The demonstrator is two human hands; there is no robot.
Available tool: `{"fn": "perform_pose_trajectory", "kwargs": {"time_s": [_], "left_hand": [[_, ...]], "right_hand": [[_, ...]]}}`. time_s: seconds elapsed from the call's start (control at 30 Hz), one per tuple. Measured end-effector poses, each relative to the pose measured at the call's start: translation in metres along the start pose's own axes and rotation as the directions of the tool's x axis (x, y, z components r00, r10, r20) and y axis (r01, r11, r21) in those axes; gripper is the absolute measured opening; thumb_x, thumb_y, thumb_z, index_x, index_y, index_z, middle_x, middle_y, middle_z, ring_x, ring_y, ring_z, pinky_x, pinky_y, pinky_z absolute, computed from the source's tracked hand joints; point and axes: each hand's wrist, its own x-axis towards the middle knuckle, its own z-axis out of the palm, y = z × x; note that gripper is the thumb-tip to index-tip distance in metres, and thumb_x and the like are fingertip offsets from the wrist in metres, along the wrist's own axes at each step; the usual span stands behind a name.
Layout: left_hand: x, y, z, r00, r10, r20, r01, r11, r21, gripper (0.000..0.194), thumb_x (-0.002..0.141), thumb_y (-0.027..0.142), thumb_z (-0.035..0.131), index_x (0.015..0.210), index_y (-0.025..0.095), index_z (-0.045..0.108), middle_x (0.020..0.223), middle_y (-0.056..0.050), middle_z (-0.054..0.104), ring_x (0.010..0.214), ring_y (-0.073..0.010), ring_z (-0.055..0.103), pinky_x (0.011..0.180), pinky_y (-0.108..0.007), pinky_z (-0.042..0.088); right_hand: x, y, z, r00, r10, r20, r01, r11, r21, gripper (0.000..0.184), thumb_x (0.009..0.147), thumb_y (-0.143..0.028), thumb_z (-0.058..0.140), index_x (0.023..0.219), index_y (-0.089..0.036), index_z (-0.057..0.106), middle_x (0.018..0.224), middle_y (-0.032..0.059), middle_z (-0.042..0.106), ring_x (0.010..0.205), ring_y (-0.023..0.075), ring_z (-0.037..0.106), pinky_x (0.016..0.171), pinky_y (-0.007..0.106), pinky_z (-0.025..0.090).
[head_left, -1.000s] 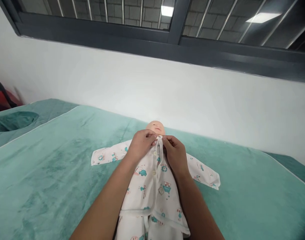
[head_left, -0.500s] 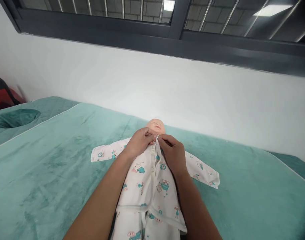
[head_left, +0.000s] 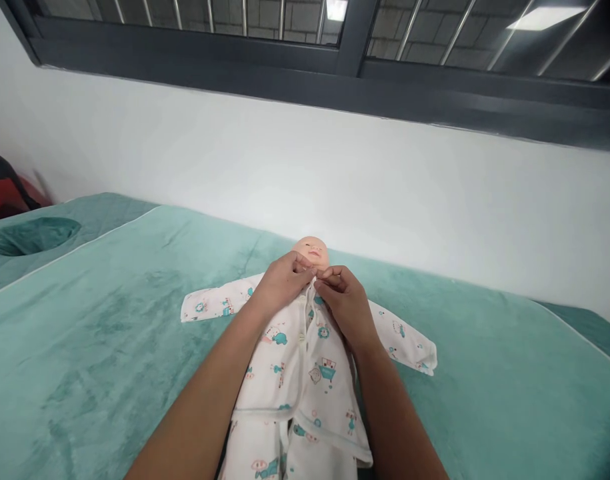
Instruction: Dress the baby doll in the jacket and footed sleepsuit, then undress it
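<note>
A baby doll [head_left: 313,249] lies on its back, its head toward the wall. It wears a white, printed baby shirt [head_left: 275,373] with buttons down the front, and both sleeves are spread out sideways. Matching printed trousers [head_left: 255,450] show below the hem. At the collar, my left hand [head_left: 285,283] pinches one front edge of the shirt. Close against it, my right hand [head_left: 345,297] pinches the other edge, fingertips nearly touching those of the left. The top fastening is hidden between my fingers. Farther down the front, a pale button [head_left: 301,338] shows.
A green plush cover [head_left: 109,347] spreads under the doll, with a round hollow [head_left: 35,237] at the left. Behind rises a white wall [head_left: 305,173] below a dark window frame [head_left: 349,60]. A red and black object [head_left: 5,190] stands at the far left.
My right hand has come in leftward toward my left hand, bringing the two collar edges together. The view has tilted slightly, so the doll sits a little higher in the picture.
</note>
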Motion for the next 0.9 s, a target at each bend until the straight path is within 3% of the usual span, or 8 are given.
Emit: {"fn": "perform_pose_trajectory", "kwargs": {"time_s": [0.1, 0.27, 0.5, 0.6, 0.67, 0.77, 0.9], "left_hand": [[-0.004, 0.003, 0.0, 0.999, 0.011, -0.035, -0.009, 0.998, 0.069, 0.02, 0.076, 0.038, 0.063, 0.083, 0.02, 0.06, 0.079, -0.001, 0.066, 0.072, -0.0156, 0.059, 0.059, -0.024, 0.041], [-0.006, 0.004, 0.003, 0.999, 0.041, 0.004, -0.041, 0.996, 0.079, 0.034, 0.072, 0.043, 0.068, 0.096, 0.02, 0.061, 0.084, -0.002, 0.067, 0.081, -0.0189, 0.062, 0.063, -0.025, 0.043], [-0.006, 0.007, 0.007, 0.999, -0.012, -0.053, 0.022, 0.979, 0.203, 0.03, 0.071, 0.028, 0.063, 0.101, 0.021, 0.061, 0.091, -0.003, 0.067, 0.077, -0.0174, 0.06, 0.061, -0.025, 0.041], [-0.007, 0.008, 0.007, 0.998, -0.023, -0.062, 0.035, 0.978, 0.207, 0.027, 0.07, 0.02, 0.059, 0.095, 0.02, 0.066, 0.088, -0.003, 0.068, 0.077, -0.018, 0.061, 0.063, -0.026, 0.042], [-0.007, 0.008, 0.006, 0.998, -0.016, -0.054, 0.027, 0.979, 0.204, 0.025, 0.07, 0.016, 0.054, 0.09, 0.02, 0.069, 0.084, -0.003, 0.069, 0.076, -0.018, 0.061, 0.065, -0.027, 0.042], [-0.008, 0.007, 0.006, 0.999, 0.021, -0.035, -0.013, 0.981, 0.194, 0.025, 0.071, 0.015, 0.051, 0.083, 0.02, 0.072, 0.079, -0.003, 0.069, 0.073, -0.018, 0.059, 0.066, -0.028, 0.042], [-0.009, 0.008, 0.008, 0.998, 0.056, -0.039, -0.046, 0.972, 0.232, 0.028, 0.072, 0.014, 0.048, 0.081, 0.021, 0.074, 0.07, -0.003, 0.067, 0.067, -0.0179, 0.056, 0.066, -0.029, 0.041]], "right_hand": [[0.003, 0.005, -0.001, 1.0, -0.001, -0.006, 0.001, 0.999, 0.037, 0.015, 0.077, -0.029, 0.062, 0.086, -0.023, 0.051, 0.076, -0.0016, 0.068, 0.072, 0.0161, 0.061, 0.067, 0.027, 0.046], [0.006, 0.007, 0.001, 0.999, -0.027, 0.036, 0.021, 0.986, 0.165, 0.022, 0.076, -0.026, 0.062, 0.09, -0.025, 0.045, 0.092, 0.0015, 0.071, 0.08, 0.0167, 0.065, 0.077, 0.032, 0.049], [0.009, 0.012, 0.001, 1.0, -0.02, 0.004, 0.02, 0.995, 0.098, 0.021, 0.073, -0.019, 0.057, 0.09, -0.025, 0.046, 0.083, -0.001, 0.069, 0.078, 0.0175, 0.064, 0.071, 0.03, 0.049], [0.009, 0.011, -0.001, 0.997, -0.023, -0.079, 0.021, 0.999, -0.033, 0.014, 0.075, -0.023, 0.055, 0.089, -0.023, 0.055, 0.091, 0.0023, 0.07, 0.082, 0.0183, 0.064, 0.076, 0.032, 0.048], [0.01, 0.011, -0.003, 0.993, -0.047, -0.104, 0.029, 0.984, -0.177, 0.018, 0.078, -0.024, 0.052, 0.092, -0.022, 0.063, 0.098, 0.0038, 0.07, 0.088, 0.0196, 0.063, 0.082, 0.034, 0.047], [0.013, 0.011, -0.005, 0.992, -0.117, -0.038, 0.1, 0.948, -0.303, 0.026, 0.081, -0.023, 0.049, 0.094, -0.025, 0.07, 0.106, 0.002, 0.07, 0.099, 0.0204, 0.06, 0.091, 0.036, 0.042], [0.018, 0.011, -0.006, 0.987, -0.154, 0.051, 0.162, 0.928, -0.335, 0.027, 0.083, -0.022, 0.047, 0.094, -0.027, 0.072, 0.11, 0.0007, 0.069, 0.107, 0.0195, 0.058, 0.098, 0.036, 0.037]]}}
